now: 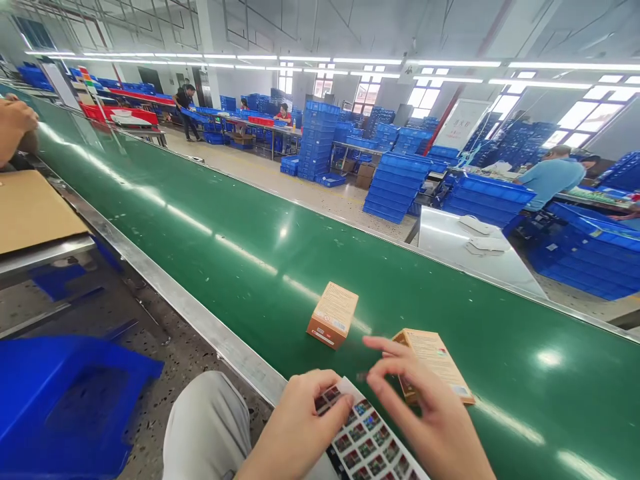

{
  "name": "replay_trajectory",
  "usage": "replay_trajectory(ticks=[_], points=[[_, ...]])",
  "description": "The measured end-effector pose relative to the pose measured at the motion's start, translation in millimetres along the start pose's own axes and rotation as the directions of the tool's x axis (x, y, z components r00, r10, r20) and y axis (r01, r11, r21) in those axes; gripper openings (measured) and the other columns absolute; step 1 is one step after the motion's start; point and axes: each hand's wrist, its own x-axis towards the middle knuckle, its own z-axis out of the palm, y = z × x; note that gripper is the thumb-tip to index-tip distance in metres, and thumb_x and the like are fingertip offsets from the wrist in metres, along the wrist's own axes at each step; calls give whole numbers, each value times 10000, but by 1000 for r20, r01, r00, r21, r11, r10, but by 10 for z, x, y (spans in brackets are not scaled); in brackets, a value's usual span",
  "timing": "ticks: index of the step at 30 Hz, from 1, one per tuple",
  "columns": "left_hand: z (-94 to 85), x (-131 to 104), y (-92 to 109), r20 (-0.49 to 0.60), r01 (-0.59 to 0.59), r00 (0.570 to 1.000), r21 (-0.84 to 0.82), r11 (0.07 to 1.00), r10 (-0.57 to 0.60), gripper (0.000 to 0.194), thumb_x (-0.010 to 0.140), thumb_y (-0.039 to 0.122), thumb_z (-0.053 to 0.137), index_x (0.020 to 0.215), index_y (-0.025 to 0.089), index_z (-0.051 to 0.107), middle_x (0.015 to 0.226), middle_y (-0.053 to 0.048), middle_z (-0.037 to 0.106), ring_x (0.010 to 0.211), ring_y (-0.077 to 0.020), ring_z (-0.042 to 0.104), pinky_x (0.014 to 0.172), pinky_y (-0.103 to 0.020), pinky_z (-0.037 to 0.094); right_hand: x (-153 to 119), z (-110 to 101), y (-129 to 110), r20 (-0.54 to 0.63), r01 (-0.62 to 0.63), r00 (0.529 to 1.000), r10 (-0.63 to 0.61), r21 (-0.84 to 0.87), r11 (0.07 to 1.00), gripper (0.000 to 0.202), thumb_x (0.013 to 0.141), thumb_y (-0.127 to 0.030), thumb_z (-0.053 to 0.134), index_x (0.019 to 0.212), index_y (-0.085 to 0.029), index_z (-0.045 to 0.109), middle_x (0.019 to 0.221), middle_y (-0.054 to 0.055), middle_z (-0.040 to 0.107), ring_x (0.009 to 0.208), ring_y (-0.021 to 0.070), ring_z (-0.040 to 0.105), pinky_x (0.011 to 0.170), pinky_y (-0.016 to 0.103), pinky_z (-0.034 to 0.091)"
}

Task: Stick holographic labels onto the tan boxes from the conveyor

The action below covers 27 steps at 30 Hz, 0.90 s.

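At the near edge of the green conveyor belt (250,253), the left hand (300,420) comes up from below with fingers curled, thumb and fingertips pressed on the upper end of a sticker sheet (370,443) that lies over the lap. The right hand (425,407) arches above the sheet, thumb and forefinger drawn nearly together as if pinching a sticker, too small to confirm. Just beyond it lies a flat orange box (435,363), with a second box (333,313) to the left, farther out on the belt.
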Motion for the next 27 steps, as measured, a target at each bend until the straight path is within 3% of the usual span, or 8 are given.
replay_trajectory(ticks=[2, 3, 4, 6, 9, 14, 20, 27], points=[[-131, 39, 14, -14, -98, 995, 78, 992, 99, 118, 845, 219, 585, 743, 202, 642, 1029, -35, 699, 984, -211, 593, 848, -319, 466, 181, 46, 109, -35, -274, 954, 297, 292, 916, 268, 902, -525, 673, 871, -260, 702, 1316, 50, 650, 1267, 286, 559, 1057, 414, 459], [-198, 69, 20, -2, -155, 988, 115, 981, 157, 107, 826, 195, 600, 733, 213, 649, 1239, -38, 683, 1188, -248, 550, 983, -360, 450, 285, 82, 178, -42, -344, 918, 395, 411, 844, 317, 848, -568, 715, 906, -256, 718, 1312, 56, 655, 1284, 295, 545, 1087, 424, 437], [-260, 108, 24, 21, -199, 980, 148, 969, 198, 110, 816, 186, 610, 719, 220, 649, 1423, -14, 600, 1366, -279, 435, 1093, -409, 398, 389, 123, 248, -40, -377, 889, 457, 504, 777, 377, 790, -587, 762, 957, -250, 731, 1298, 63, 664, 1292, 299, 537, 1104, 426, 424], [-354, 206, 28, 75, -233, 972, 217, 948, 222, 138, 816, 200, 615, 681, 220, 634, 1600, 48, 403, 1527, -323, 205, 1210, -514, 267, 576, 215, 376, -38, -380, 864, 502, 606, 699, 481, 702, -600, 818, 991, -223, 738, 1224, 79, 701, 1260, 305, 562, 1088, 420, 447], [-396, 356, 20, 143, -240, 968, 260, 935, 208, 157, 809, 196, 599, 654, 211, 624, 1619, 52, 337, 1551, -364, 124, 1248, -587, 155, 751, 320, 503, -64, -365, 856, 513, 627, 688, 507, 651, -601, 835, 939, -195, 738, 1104, 83, 737, 1155, 301, 626, 990, 392, 519], [-271, 455, 2, 212, -209, 963, 188, 960, 168, 145, 800, 189, 593, 658, 216, 605, 1593, 2, 372, 1540, -340, 168, 1184, -509, 352, 794, 323, 611, -101, -412, 808, 580, 606, 680, 478, 615, -531, 847, 896, -160, 742, 972, 87, 754, 981, 285, 688, 839, 349, 571], [-142, 441, 59, 230, -200, 960, 173, 965, 158, 164, 810, 187, 581, 650, 214, 602, 1593, -31, 361, 1540, -342, 159, 1181, -527, 350, 680, 211, 679, -104, -457, 778, 620, 584, 671, 450, 641, -487, 828, 929, -154, 736, 925, 82, 760, 914, 295, 710, 829, 377, 591], [-46, 458, 154, 283, -181, 950, 163, 970, 130, 240, 795, 196, 572, 584, 218, 460, 1581, -6, 397, 1542, -335, 161, 1183, -506, 353, 545, 103, 707, -172, -453, 785, 595, 497, 741, 428, 705, -525, 774, 916, -155, 726, 1161, 124, 719, 956, 310, 706, 745, 367, 605]])
